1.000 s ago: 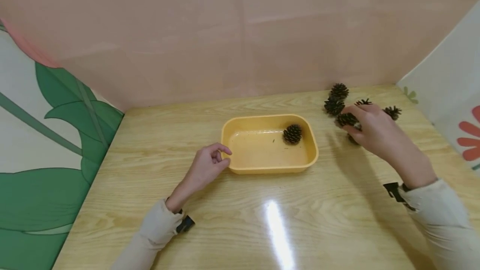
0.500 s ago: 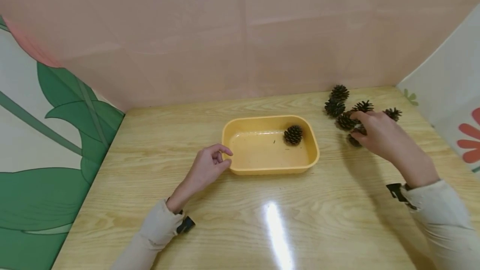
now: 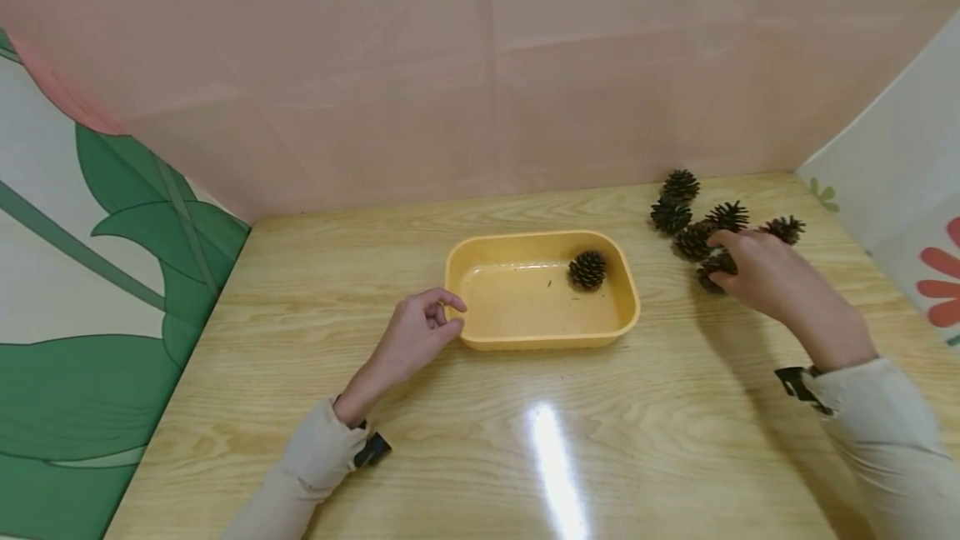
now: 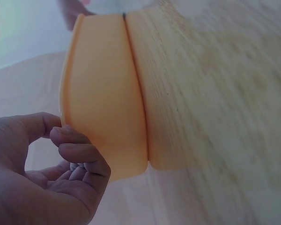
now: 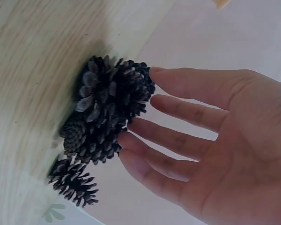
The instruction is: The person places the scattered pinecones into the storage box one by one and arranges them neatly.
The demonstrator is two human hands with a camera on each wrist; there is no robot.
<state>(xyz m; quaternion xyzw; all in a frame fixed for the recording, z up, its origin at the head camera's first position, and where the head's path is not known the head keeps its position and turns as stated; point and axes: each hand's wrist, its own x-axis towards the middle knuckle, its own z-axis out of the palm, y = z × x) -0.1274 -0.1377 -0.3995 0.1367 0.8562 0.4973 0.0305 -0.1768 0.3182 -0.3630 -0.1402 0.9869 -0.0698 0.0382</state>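
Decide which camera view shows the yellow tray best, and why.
The head view: it shows nearly all of the yellow tray, inside and rim. The left wrist view shows mainly an outer wall; the right wrist view, at most an orange scrap at its top edge, too little to identify.

One tray [image 3: 510,307] stands on one table [image 3: 660,440]. One cone [image 3: 587,271] lies in the tray; six more cones [image 3: 693,240] show outside it, in a group partly hidden, so the full number there is unsure. Two grips [image 3: 416,330], two sleeves [image 3: 873,411] and two straps [image 3: 372,449] are visible.
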